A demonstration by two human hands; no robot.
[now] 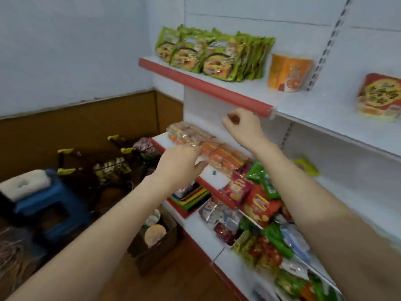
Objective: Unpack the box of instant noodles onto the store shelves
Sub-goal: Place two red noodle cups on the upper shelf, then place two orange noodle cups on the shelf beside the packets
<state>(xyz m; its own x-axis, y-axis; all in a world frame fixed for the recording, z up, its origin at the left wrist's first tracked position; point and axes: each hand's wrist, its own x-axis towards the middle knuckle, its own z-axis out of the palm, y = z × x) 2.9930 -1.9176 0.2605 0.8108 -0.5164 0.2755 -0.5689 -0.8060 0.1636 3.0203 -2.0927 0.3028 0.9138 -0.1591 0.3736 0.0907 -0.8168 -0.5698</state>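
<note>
Green instant noodle packs [208,55] stand in rows at the left of the top shelf [206,85], beside an orange noodle cup [286,72] and a red noodle bowl [379,96]. Orange noodle packs [208,144] lie in a row on the middle shelf. My left hand [180,161] reaches over the near end of that row with fingers relaxed and nothing in it. My right hand [240,124] hangs just under the top shelf's red edge, fingers loosely curled, holding nothing. On the floor below stands the open cardboard box [156,246] with round cup lids showing.
Lower shelves carry mixed snack bags [260,203] in red and green. A blue stool [50,203] with a white cushion stands at left, beside dark wire baskets [104,161] with yellow clips. The floor is wood.
</note>
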